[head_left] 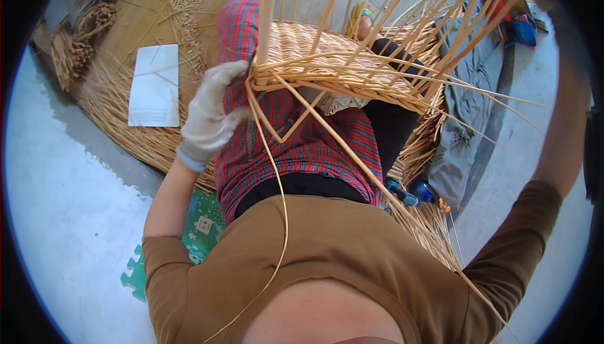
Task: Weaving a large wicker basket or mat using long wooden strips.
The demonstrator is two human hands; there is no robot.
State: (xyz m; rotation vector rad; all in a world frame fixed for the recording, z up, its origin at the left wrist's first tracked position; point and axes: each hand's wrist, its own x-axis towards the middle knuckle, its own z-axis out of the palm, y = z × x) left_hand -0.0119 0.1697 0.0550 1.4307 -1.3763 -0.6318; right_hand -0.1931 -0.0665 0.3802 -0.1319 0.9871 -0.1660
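A half-woven wicker basket (321, 45) lies tilted across my lap, with long uprights standing out of its far and right sides. My left hand (214, 102), in a pale work glove, holds the basket's left corner; its fingers are at the edge and its thumb is apart below. Loose willow rods hang from that corner, one thin rod (283, 205) curving down over my shirt and a thicker rod (352, 155) slanting right. A bent rod makes a V over my lap. My right forearm (566, 117) reaches up along the right rim, where the hand is too dark to make out.
Bundles of willow rods (119, 133) lie at the left, and more rods (418, 218) at my right side. A white sheet (154, 86) rests on the left bundle. Grey cloth (462, 124), a blue-handled tool (402, 193) and a green foam mat (204, 218) are close by.
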